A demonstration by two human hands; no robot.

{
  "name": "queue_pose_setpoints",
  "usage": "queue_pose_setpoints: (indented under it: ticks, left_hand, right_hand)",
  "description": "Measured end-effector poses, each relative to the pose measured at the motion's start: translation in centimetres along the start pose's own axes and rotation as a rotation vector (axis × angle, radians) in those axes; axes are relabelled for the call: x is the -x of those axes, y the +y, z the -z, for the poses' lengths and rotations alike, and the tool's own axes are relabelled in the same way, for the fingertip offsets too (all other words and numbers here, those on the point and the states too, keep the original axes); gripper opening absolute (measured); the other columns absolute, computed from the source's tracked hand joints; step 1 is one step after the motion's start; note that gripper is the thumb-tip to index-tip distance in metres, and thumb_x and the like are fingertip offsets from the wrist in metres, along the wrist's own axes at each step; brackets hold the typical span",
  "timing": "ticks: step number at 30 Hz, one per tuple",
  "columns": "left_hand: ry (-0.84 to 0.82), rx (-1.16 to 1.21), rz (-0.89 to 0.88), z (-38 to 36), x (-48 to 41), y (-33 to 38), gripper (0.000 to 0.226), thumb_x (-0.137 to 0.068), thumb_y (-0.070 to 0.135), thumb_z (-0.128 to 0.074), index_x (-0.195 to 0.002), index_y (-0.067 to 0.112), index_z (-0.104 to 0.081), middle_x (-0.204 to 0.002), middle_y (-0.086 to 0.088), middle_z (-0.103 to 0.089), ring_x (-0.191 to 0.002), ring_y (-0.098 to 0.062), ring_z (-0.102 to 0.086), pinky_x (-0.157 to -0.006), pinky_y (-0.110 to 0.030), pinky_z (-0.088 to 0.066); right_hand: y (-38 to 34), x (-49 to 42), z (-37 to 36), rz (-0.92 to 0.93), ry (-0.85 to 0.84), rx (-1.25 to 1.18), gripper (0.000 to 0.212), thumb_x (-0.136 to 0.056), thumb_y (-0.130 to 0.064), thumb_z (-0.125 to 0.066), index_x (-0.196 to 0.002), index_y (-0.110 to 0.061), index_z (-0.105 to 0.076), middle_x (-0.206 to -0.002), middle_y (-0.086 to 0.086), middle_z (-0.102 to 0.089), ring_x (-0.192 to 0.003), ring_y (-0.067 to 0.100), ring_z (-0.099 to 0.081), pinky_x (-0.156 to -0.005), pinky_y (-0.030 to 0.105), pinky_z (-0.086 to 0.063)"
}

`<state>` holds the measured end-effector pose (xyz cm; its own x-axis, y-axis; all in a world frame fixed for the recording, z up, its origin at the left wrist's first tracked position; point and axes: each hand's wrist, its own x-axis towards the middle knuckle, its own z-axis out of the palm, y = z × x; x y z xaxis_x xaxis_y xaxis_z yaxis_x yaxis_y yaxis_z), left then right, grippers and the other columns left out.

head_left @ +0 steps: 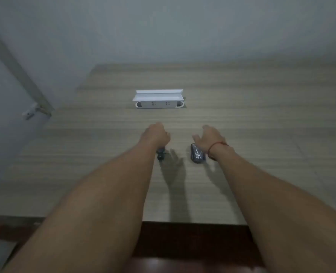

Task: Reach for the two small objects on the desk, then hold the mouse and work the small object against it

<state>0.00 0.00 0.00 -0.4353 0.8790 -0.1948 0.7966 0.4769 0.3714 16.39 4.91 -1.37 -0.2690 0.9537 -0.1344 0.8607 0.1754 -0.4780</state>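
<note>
Left hand (155, 134) grip: one dark tool (160, 154); right hand (209, 137) over one mouse (196, 157)

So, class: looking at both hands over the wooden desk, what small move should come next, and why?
Probably lower the right hand onto the dark oval plastic-wrapped object: its fingers are spread above it and hold nothing, while the left hand already grips a small dark object.
</note>
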Motion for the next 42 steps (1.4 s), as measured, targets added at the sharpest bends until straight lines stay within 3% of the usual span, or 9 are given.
queue_pose_setpoints:
  ticks: [3, 7, 11, 15, 19, 26, 35, 42]
  left_hand:
    - [-0.010, 0.029, 0.047, -3.8, -0.5, -1.4, 0.044, -0.096, 0.033, -0.047, -0.127, 0.001, -0.048, -0.135, -0.022, -0.050, -0.125, -0.037, -0.048, -0.099, -0.040, -0.042]
    - [0.090, 0.106, 0.132, -8.8, -1.3, -3.3, 0.041, -0.095, 0.037, -0.048, -0.126, 0.011, -0.053, -0.134, -0.020, -0.049, -0.125, -0.037, -0.048, -0.100, -0.040, -0.041]
    - [0.175, 0.234, 0.249, -12.5, -2.3, -4.9, 0.058, -0.092, 0.044, -0.052, -0.133, 0.004, -0.045, -0.137, -0.019, -0.046, -0.128, -0.037, -0.045, -0.102, -0.042, -0.040]
    - [0.322, 0.324, 0.272, -15.3, -3.4, -6.0, 0.055, -0.090, 0.045, -0.054, -0.125, 0.003, -0.052, -0.131, -0.018, -0.050, -0.124, -0.037, -0.048, -0.098, -0.044, -0.043]
    - [0.495, 0.303, 0.261, -17.2, -3.6, -6.2, 0.046, -0.091, 0.042, -0.054, -0.116, 0.004, -0.057, -0.126, -0.017, -0.055, -0.121, -0.035, -0.050, -0.099, -0.043, -0.040]
    - [0.621, 0.285, 0.204, -18.8, -2.3, -6.7, 0.038, -0.092, 0.034, -0.055, -0.115, 0.004, -0.058, -0.126, -0.016, -0.058, -0.120, -0.034, -0.053, -0.101, -0.041, -0.039]
    - [0.628, 0.361, 0.183, -20.0, 4.9, -6.7, 0.032, -0.093, 0.032, -0.056, -0.111, 0.007, -0.059, -0.121, -0.013, -0.061, -0.115, -0.033, -0.057, -0.096, -0.042, -0.042]
    - [0.641, 0.461, 0.125, -20.1, 6.3, -6.7, 0.032, -0.096, 0.032, -0.050, -0.111, 0.005, -0.057, -0.122, -0.014, -0.059, -0.115, -0.031, -0.054, -0.096, -0.041, -0.040]
  right_hand:
    - [2.1, 0.0, -3.5, -0.081, 0.018, -0.018, 0.055, -0.090, -0.044, -0.057, -0.127, -0.005, -0.048, -0.135, 0.017, -0.049, -0.124, 0.036, -0.049, -0.099, 0.042, -0.040]
    - [5.0, -0.7, -8.5, -0.140, 0.102, -0.165, 0.072, -0.080, -0.047, -0.069, -0.129, -0.004, -0.039, -0.133, 0.018, -0.049, -0.123, 0.037, -0.049, -0.098, 0.041, -0.042]
    - [6.1, -1.5, -12.1, -0.203, 0.174, -0.321, 0.094, -0.068, -0.054, -0.076, -0.135, -0.007, -0.031, -0.132, 0.017, -0.052, -0.124, 0.035, -0.049, -0.100, 0.041, -0.043]
    - [6.6, -2.2, -14.8, -0.172, 0.364, -0.328, 0.082, -0.064, -0.061, -0.074, -0.123, -0.014, -0.043, -0.116, 0.011, -0.061, -0.109, 0.033, -0.059, -0.090, 0.040, -0.049]
    - [7.2, -2.3, -16.7, -0.097, 0.526, -0.278, 0.067, -0.072, -0.052, -0.073, -0.121, -0.012, -0.050, -0.115, 0.010, -0.065, -0.111, 0.030, -0.059, -0.099, 0.039, -0.042]
    - [7.8, -0.4, -17.1, -0.050, 0.523, -0.251, 0.056, -0.079, -0.048, -0.065, -0.118, -0.010, -0.053, -0.118, 0.011, -0.065, -0.113, 0.030, -0.058, -0.101, 0.037, -0.040]
    - [9.3, 7.1, -17.4, 0.030, 0.463, -0.259, 0.055, -0.076, -0.048, -0.067, -0.117, -0.014, -0.054, -0.110, 0.005, -0.066, -0.102, 0.025, -0.060, -0.097, 0.037, -0.045]
    - [10.0, 7.5, -17.4, 0.043, 0.451, -0.273, 0.058, -0.071, -0.056, -0.068, -0.112, -0.017, -0.055, -0.107, 0.003, -0.066, -0.099, 0.025, -0.061, -0.093, 0.039, -0.048]
